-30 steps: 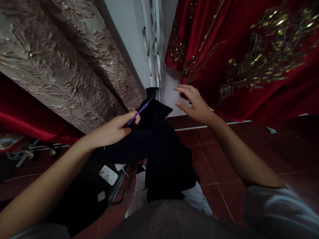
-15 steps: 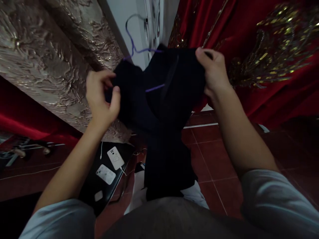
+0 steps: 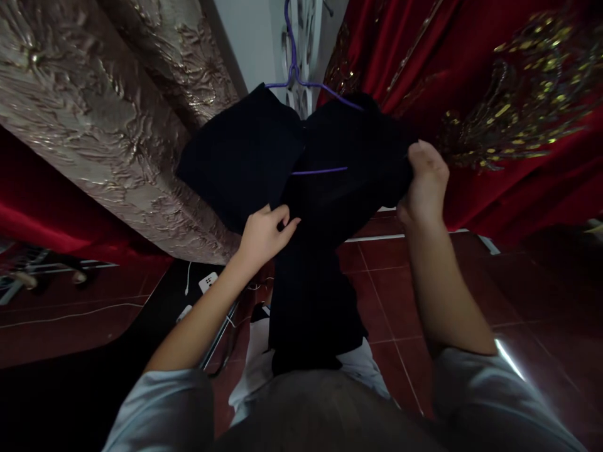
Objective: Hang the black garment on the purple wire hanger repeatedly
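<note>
A dark navy garment (image 3: 325, 213) hangs in front of me on a purple hanger (image 3: 294, 69), its lower part reaching down over my lap. The hanger's lower bar shows through the opening at the front. My left hand (image 3: 267, 235) is at the garment's middle, fingers curled against the front edge with the thumb near the index finger. At the far right, my right hand (image 3: 428, 182) grips the sleeve side of the garment and holds it out sideways. The fingertips behind the cloth are hidden.
Red curtain cloth with gold sequins (image 3: 522, 113) hangs at the right, and a crinkled beige fabric (image 3: 122, 144) at the left. Below left, a black seat or table (image 3: 164, 295) carries phones (image 3: 207, 282) and a white cable. Red floor tiles (image 3: 377, 301) lie beneath.
My left hand has moved from the garment's left shoulder down and right to its middle front. The hanger has shifted right and straightened. My right hand has slid slightly right and down.
</note>
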A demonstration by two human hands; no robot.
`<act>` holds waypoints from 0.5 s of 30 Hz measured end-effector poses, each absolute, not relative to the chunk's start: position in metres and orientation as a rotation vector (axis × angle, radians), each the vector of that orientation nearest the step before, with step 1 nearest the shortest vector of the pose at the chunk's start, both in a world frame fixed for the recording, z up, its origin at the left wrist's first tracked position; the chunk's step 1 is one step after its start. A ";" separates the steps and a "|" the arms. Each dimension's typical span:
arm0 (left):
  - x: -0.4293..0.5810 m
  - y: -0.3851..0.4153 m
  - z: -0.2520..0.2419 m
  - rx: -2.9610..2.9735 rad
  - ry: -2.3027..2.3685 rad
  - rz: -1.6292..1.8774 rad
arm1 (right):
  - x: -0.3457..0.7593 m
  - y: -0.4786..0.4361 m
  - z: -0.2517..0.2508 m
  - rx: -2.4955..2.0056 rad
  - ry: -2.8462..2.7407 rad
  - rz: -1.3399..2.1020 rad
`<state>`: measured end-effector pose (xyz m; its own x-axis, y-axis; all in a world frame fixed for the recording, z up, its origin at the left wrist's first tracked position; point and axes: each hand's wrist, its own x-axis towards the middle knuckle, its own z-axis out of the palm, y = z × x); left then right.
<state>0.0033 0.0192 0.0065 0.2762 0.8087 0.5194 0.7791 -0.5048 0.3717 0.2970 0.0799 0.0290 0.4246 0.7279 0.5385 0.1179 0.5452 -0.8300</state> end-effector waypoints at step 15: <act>0.065 -0.052 -0.027 1.348 1.108 1.803 | 0.161 -0.042 -0.055 -1.085 -1.056 1.316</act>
<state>0.0650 -0.0522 -0.0271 -0.2854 0.8534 0.4362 0.0036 -0.4541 0.8909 0.1608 -0.0416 -0.0550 -0.0059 0.9996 -0.0267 -0.1900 -0.0273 -0.9814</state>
